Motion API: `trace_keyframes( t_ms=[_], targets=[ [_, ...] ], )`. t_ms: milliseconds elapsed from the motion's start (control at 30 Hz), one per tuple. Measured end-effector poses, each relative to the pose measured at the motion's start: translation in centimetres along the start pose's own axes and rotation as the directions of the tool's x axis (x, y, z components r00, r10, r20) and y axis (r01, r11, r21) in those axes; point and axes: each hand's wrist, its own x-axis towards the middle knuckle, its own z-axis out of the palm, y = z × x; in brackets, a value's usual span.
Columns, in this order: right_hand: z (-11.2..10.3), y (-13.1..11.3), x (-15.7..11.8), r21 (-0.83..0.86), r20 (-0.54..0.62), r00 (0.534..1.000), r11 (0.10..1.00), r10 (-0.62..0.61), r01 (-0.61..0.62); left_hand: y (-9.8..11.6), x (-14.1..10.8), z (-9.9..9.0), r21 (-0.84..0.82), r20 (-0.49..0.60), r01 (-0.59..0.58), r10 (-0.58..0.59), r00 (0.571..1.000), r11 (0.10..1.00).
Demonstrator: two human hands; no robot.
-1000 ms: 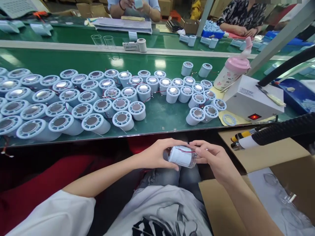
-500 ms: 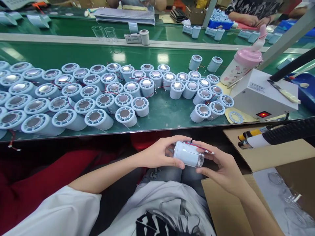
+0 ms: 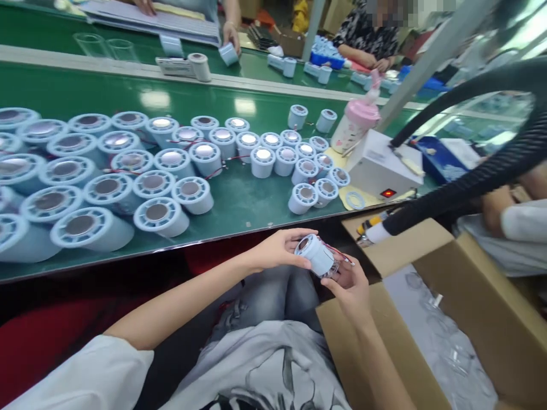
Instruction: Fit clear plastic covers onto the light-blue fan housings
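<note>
Above my lap, both hands are around one light blue cylindrical housing [image 3: 319,257] with red and dark wires and a grey disc in its upper end. My left hand [image 3: 284,250] grips that upper end between thumb and fingers. At the lower right end, my right hand [image 3: 352,287] is closed around a clear plastic piece [image 3: 331,272] fitted to the housing. How far the clear piece reaches over the housing I cannot tell. Many similar blue housings [image 3: 158,213] stand on the green bench in front of me.
At right, an open cardboard box [image 3: 482,296] holds clear plastic pieces. A grey power unit [image 3: 380,165] with a lit red switch, a pink-lidded bottle [image 3: 356,122] and a black hose [image 3: 461,182] stand nearby. Across the bench, a co-worker's hand [image 3: 231,35] holds a blue housing.
The view has swung right. The housing in my hands has tilted, showing its grey-disc end, and clear plastic no longer shows at its left end. A co-worker's hand now holds a housing.
</note>
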Motion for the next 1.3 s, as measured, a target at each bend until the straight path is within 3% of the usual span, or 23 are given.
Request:
trace_keyframes(
  t_ms=[67, 133, 233, 333, 433, 567, 667, 833, 1000, 1300],
  targets=[
    [-1.4, 1.1, 0.3, -0.022, -0.165, 0.986, 0.999, -0.034, 0.030, -0.5, 3.3, 0.8, -0.002, 0.041, 0.029, -0.028, 0.999, 1.000],
    [-2.7, 2.0, 1.0, -0.053, -0.257, 0.964, 0.997, -0.067, 0.055, -0.6, 6.2, 1.6, 0.011, 0.084, 0.038, -0.039, 0.996, 0.999],
    [-4.2, 2.6, 2.2, -0.085, -0.308, 0.945, 0.993, -0.107, 0.085, -0.3, 8.9, 2.5, 0.051, 0.144, 0.023, -0.030, 0.989, 0.998],
    [-4.8, 2.5, 2.9, -0.100, -0.283, 0.952, 0.990, -0.120, 0.095, 0.0, 9.5, 2.4, 0.084, 0.162, -0.002, -0.011, 0.987, 0.996],
    [-4.5, 1.8, 2.8, -0.101, -0.194, 0.976, 0.992, -0.099, 0.081, 0.0, 8.1, 1.6, 0.105, 0.149, -0.011, -0.005, 0.989, 0.994],
    [-3.1, 0.2, 1.3, -0.150, 0.002, 0.999, 0.988, -0.037, 0.037, -0.2, 4.0, 0.3, 0.186, 0.190, -0.001, -0.035, 0.981, 0.983],
    [-2.0, -1.3, 0.0, -0.254, 0.144, 0.989, 0.965, -0.021, 0.058, 0.2, 0.6, 0.0, 0.280, 0.221, -0.026, -0.039, 0.974, 0.960],
    [-0.8, -3.7, -1.2, -0.316, 0.331, 0.943, 0.943, 0.011, 0.100, 1.5, -3.7, 0.5, 0.389, 0.199, -0.134, 0.059, 0.978, 0.912],
    [0.2, -6.0, -1.8, -0.290, 0.384, 0.918, 0.957, 0.101, 0.016, 2.3, -6.0, 1.1, 0.424, 0.186, -0.179, 0.108, 0.977, 0.888],
    [0.9, -7.4, -2.2, -0.118, 0.363, 0.862, 0.935, 0.353, -0.333, 2.4, -7.1, 1.7, 0.464, 0.189, -0.237, 0.166, 0.968, 0.854]
  ],
)
